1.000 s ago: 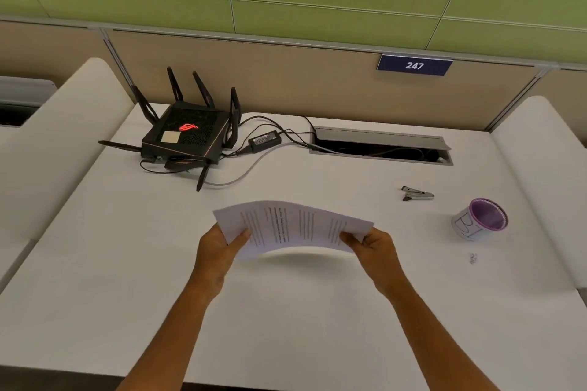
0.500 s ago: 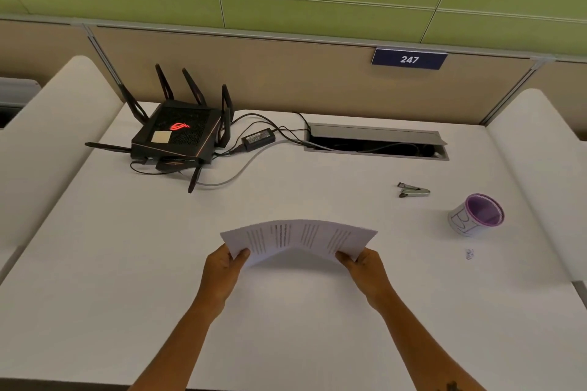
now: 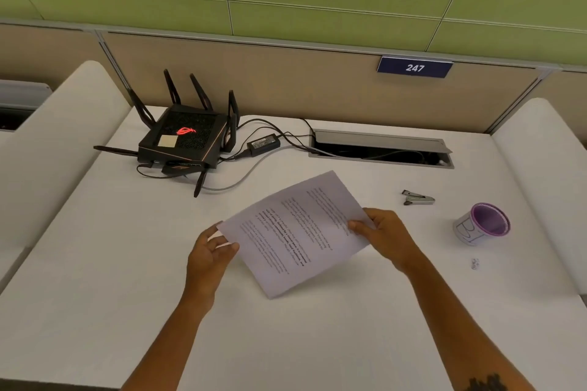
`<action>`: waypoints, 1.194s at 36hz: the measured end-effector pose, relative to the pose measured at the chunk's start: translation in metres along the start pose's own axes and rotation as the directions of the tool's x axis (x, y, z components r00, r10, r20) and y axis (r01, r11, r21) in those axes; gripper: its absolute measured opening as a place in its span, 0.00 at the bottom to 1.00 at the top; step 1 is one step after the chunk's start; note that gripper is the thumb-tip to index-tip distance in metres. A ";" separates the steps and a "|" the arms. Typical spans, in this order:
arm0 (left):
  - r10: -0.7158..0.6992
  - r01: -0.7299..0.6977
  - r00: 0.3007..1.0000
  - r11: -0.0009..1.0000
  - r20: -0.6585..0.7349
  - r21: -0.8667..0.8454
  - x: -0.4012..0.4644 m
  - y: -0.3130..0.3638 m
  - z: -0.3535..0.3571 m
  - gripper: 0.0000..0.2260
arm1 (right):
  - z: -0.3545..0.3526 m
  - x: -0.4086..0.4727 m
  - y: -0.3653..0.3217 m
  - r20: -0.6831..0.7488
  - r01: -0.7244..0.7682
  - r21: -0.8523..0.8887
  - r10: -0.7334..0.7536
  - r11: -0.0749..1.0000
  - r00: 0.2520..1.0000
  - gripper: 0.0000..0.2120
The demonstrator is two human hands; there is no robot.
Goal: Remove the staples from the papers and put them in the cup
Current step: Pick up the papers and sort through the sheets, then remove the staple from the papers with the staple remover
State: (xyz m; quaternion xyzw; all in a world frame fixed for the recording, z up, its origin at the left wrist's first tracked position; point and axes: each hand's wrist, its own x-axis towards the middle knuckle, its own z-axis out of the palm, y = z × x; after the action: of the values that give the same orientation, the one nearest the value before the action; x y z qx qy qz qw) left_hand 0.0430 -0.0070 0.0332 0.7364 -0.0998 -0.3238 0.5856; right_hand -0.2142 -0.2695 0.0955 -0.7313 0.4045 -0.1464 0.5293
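Observation:
The printed papers [image 3: 298, 232] are held just above the white desk, tilted so the text faces me. My left hand [image 3: 211, 252] pinches their left corner, and my right hand [image 3: 382, 236] grips their right edge. A metal staple remover [image 3: 416, 197] lies on the desk to the right of the papers. Further right stands the cup [image 3: 482, 225], white with a purple rim and inside. A small bent bit of metal [image 3: 475, 263], perhaps a staple, lies on the desk in front of the cup.
A black router [image 3: 185, 140] with several antennas sits at the back left, its power brick [image 3: 263, 143] and cables trailing into an open cable hatch [image 3: 381, 149]. Padded white dividers flank the desk [image 3: 95, 263] on both sides.
The papers went from nearly edge-on and bowed to tilted with the printed side facing me and turned at an angle. Both hands kept their hold.

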 end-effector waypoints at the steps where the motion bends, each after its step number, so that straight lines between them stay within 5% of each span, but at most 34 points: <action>1: 0.023 -0.024 1.000 1.000 0.004 0.010 0.000 0.001 0.000 0.31 | -0.004 0.004 -0.005 0.022 0.003 -0.043 -0.002 0.999 1.000 0.06; 5: 0.186 -0.194 0.980 0.969 0.066 0.152 0.000 0.008 0.007 0.35 | -0.014 0.017 -0.025 0.140 0.068 -0.219 -0.037 0.973 0.989 0.06; 10: 0.255 -0.322 0.918 0.927 0.305 0.191 -0.010 0.036 0.031 0.29 | -0.014 0.028 -0.038 0.263 0.098 -0.337 -0.007 0.936 0.965 0.07; 21: 0.172 -0.199 0.942 0.978 0.289 0.066 -0.024 0.057 0.072 0.05 | -0.006 0.041 -0.042 0.440 0.214 -0.470 0.018 0.856 0.898 0.06; 38: 0.120 -0.120 0.987 0.993 0.108 -0.006 -0.031 0.035 0.097 0.06 | -0.028 0.050 -0.004 0.324 -0.026 -0.282 0.121 0.959 0.938 0.19; 43: 0.128 -0.129 0.989 0.992 0.068 0.003 -0.025 0.028 0.103 0.06 | -0.050 0.072 0.044 0.071 -0.143 -0.321 0.175 0.936 0.982 0.14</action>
State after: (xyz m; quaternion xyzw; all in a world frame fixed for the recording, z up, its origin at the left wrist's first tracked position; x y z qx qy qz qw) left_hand -0.0305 -0.0843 0.0577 0.7192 -0.1678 -0.3097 0.5989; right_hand -0.2206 -0.3610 0.0610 -0.7775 0.4538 -0.0004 0.4353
